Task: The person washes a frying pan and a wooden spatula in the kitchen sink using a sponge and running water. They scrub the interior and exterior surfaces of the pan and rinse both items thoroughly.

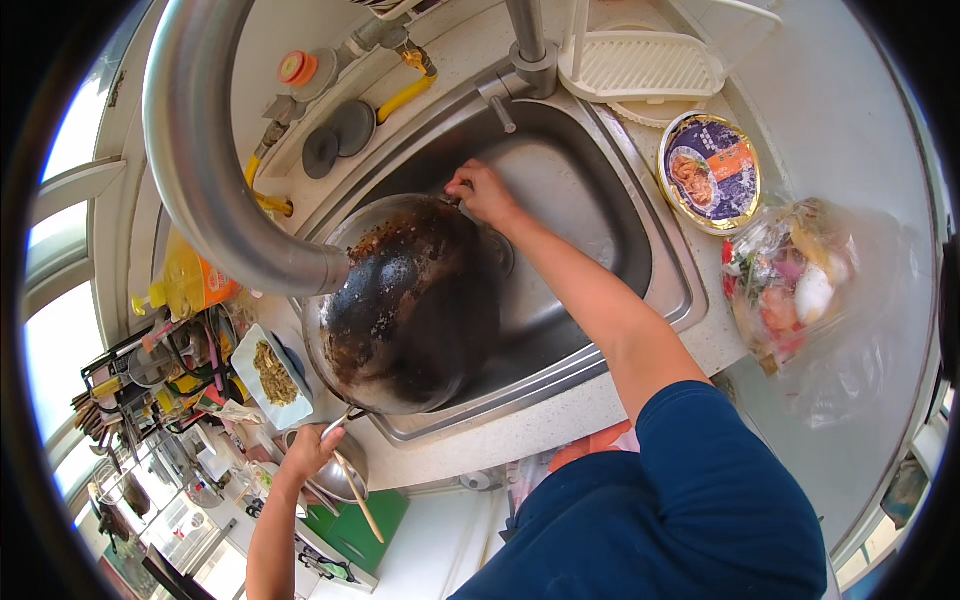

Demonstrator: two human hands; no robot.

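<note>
A large wok (pixel 420 300) lies tilted across the left part of the stainless steel sink (pixel 577 195). Its scorched, brown-and-black surface faces up, and this seems to be the underside. My left hand (pixel 309 452) grips the wok's long handle at the near left, over the counter. At the far rim, my right hand (pixel 484 193) pinches a small part of the wok, probably its short handle, which my fingers mostly cover. Below the left hand sits a metal bowl (pixel 341 476), with a wooden utensil (pixel 360 499) across it.
A curved metal faucet spout (pixel 195 150) looms over the wok's left side. On the left counter stand a pale dish (pixel 255 375) of food and a yellow bottle (pixel 187 281). Along the right are a lidded food tub (pixel 709 172), a plastic waste bag (pixel 802 285) and a white rack (pixel 637 67).
</note>
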